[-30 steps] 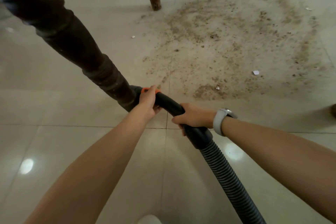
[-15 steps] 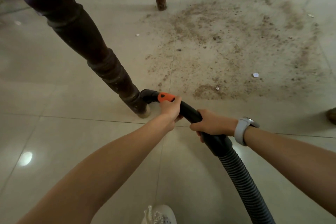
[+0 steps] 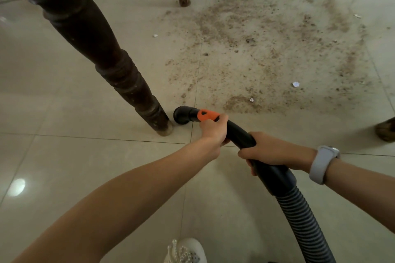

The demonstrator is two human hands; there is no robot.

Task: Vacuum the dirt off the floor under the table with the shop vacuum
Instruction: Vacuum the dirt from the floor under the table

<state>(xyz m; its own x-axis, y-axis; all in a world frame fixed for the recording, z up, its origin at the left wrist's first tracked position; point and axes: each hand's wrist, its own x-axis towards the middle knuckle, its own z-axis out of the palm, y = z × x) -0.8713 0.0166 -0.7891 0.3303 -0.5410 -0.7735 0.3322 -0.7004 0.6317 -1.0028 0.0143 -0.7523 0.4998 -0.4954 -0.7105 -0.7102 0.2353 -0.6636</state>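
Both grips closed tight round the black vacuum wand (image 3: 239, 134): left hand (image 3: 213, 132) forward, right hand (image 3: 271, 151) behind.

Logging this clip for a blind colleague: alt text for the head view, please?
Both hands grip a black vacuum nozzle, left hand ahead of right hand, its open end beside a dark table leg. Brown dirt covers the tiled floor beyond.
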